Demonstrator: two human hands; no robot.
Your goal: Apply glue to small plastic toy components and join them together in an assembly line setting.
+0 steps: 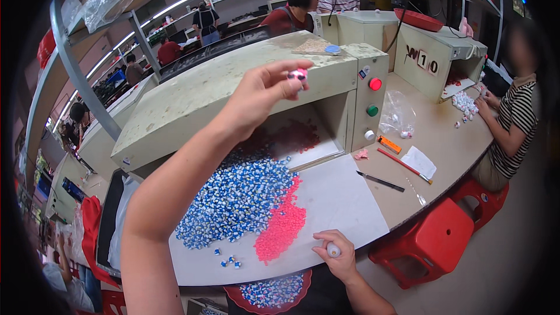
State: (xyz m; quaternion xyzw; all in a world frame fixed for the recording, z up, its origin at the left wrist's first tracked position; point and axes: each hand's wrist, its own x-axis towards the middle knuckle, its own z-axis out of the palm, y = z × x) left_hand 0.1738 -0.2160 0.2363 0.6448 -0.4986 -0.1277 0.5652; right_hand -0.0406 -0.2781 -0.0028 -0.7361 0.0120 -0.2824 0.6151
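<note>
Pale grey worktop (344,198) nearest: right hand (337,252) closed around a small white cylinder (333,250), beside heaps of tiny pink plastic pieces (281,226) and blue-and-white ones (239,198). Farther off, left hand (262,93) pinches a small pink-and-white piece (298,74) before the grey-green machine housing (245,76); a loose pinch could drop it into the heaps

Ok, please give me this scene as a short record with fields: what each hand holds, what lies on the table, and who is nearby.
left hand: raised, pinching a small pink piece
right hand: at the table edge, holding a small white piece
table: blue-and-white pile touching pink pile
machine: red, green and white buttons
nearby: person in striped shirt seated right
</note>
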